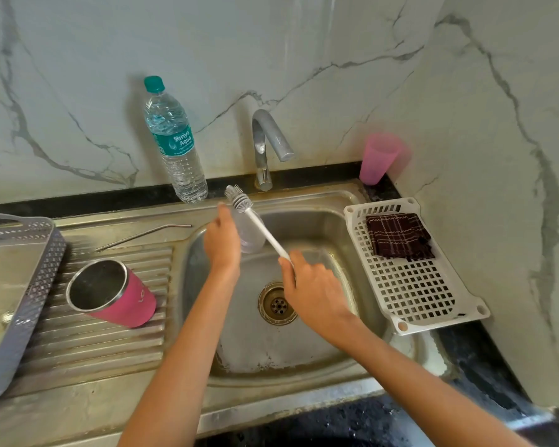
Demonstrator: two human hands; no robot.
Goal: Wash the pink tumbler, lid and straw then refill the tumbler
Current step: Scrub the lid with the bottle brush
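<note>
**Currently: brush on a clear piece, over the basin**

Nearest, both forearms reach in over the front rim of the steel sink (304, 387). R hand (315, 285) is clenched round the end of a white brush (265, 232), above the drain (276, 304). The brush's long axis runs diagonally, up and away to the left, w/ the bristle head at the far end. L hand (222, 245), seen from the back, grasps a translucent clear piece (252, 240) just beside the brush handle. It's too blurred to tell if it's the lid.

Pink tumbler (126, 298) lies on its side on the ribbed drainboard (94, 343), left of the basin & apart from both hands. Its long axis is approx. left-right: open steel mouth to the left & tipped toward the camera, base to the right. Pale lettering on its side, only "LO" legible.

Grey perforated tray (29, 285) sits at the far left, overlapping the drainboard edge. On the right, a white slotted basket (413, 295) rests partly on the sink rim & partly on the black tabletop (465, 350), w/ a folded brown checked cloth (399, 235) at its far end.

Further back, the metal straw (136, 237) lies flat on the drainboard, roughly left-right, bent end to the right.

At the marble wall: a water bottle (175, 146), green cap, label "Suriya Aqua". Right of it is the tap (267, 137), spout over the basin, then a pink plastic cup (376, 159) in the corner.
</note>
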